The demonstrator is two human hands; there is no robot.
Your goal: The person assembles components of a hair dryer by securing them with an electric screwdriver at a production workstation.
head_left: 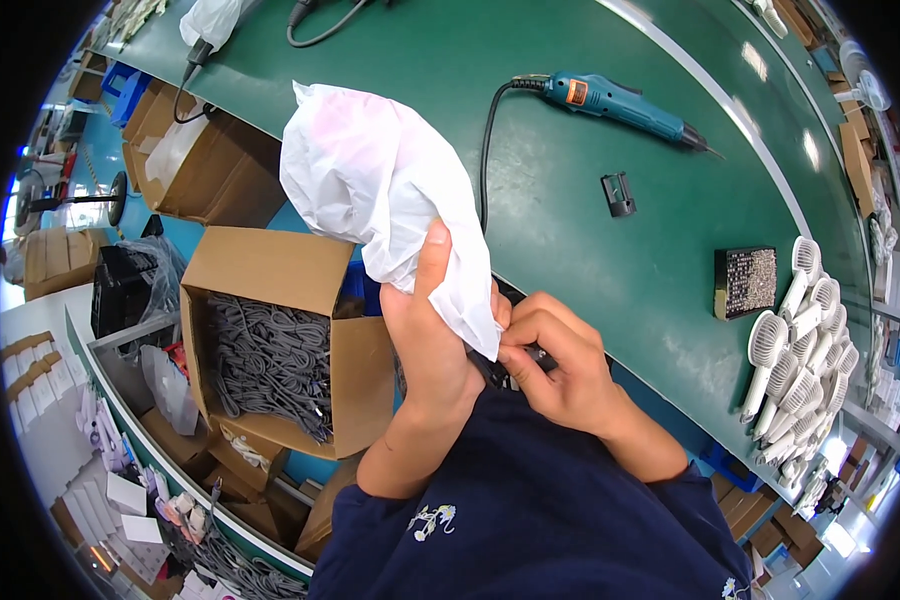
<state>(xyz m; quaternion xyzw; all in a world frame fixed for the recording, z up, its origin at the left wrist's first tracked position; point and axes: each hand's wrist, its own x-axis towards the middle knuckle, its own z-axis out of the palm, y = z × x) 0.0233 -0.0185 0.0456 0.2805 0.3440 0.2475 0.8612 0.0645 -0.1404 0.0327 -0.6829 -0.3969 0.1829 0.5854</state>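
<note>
My left hand is closed around a white plastic bag, its thumb lying along the bag's side. Something rounded and pinkish shows faintly through the bag's wide upper end. At the narrow lower end, my right hand has its thumb and fingers pinched together beside the bag's tip. Dark parts show just below the fingers, close to my shirt. What exactly the right fingers grip is hidden.
A teal electric screwdriver and a small black plastic part lie on the green table. To the right are a black screw tray and piled white brush-shaped pieces. At left stands a cardboard box of grey cords.
</note>
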